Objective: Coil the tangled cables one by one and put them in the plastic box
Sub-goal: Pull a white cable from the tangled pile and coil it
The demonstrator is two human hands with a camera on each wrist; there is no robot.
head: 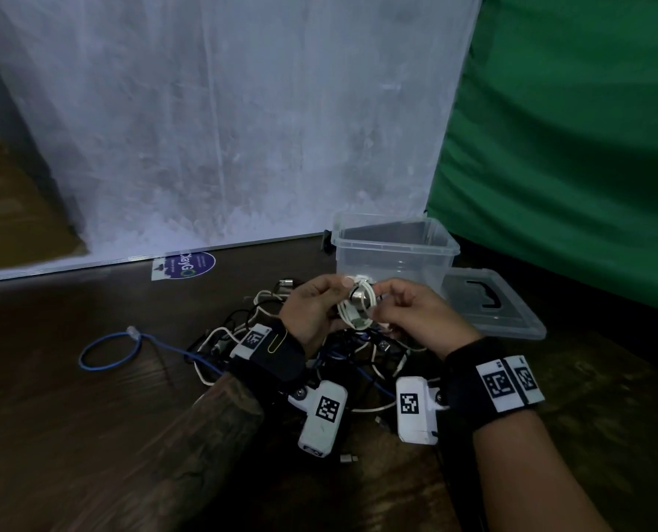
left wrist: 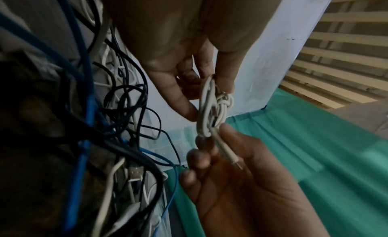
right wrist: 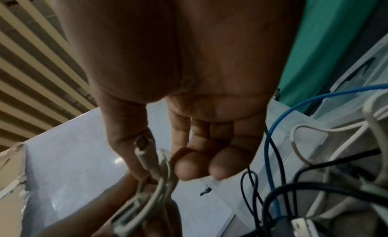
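A small white cable coil (head: 358,307) hangs in the air just in front of the clear plastic box (head: 431,250). My left hand (head: 339,289) pinches the coil's left side, seen close in the left wrist view, where thumb and fingers of the left hand (left wrist: 208,101) close on the coil (left wrist: 212,111). My right hand (head: 381,303) pinches the loose end. In the right wrist view, the right hand (right wrist: 161,170) holds the white plug end (right wrist: 142,149) against the loops. Under both wrists lies the tangle of black, white and blue cables (head: 343,359).
The box's clear lid (head: 492,305) lies flat to the right of the box. A blue network cable (head: 108,351) loops out to the left over the dark wooden floor. A white sheet hangs behind, a green cloth (head: 569,147) on the right.
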